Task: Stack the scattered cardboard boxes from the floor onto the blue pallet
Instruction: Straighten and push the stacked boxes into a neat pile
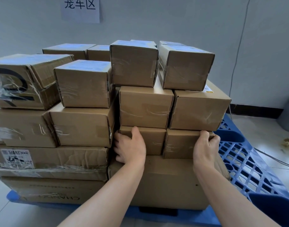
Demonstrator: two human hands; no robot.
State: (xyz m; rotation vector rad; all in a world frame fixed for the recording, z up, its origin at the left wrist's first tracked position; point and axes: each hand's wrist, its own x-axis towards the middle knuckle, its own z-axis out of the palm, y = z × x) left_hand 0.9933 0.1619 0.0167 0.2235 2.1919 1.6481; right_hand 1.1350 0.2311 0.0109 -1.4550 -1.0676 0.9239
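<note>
The left low box (156,140) and the right low box (178,145) looked light and stiff. They were plain brown cardboard with glossy tape that might slip. With the upper cartons (145,107) riding on them, I judged the outer ends the sensible hold, squeezed inward as a pair. The left hand (130,146) curled round the left one's outer end, and the right hand (206,148) clamped round the right one's. Both sat on a big carton (170,182) at the blue pallet's (242,161) near edge, with bare grid to the right.
</note>
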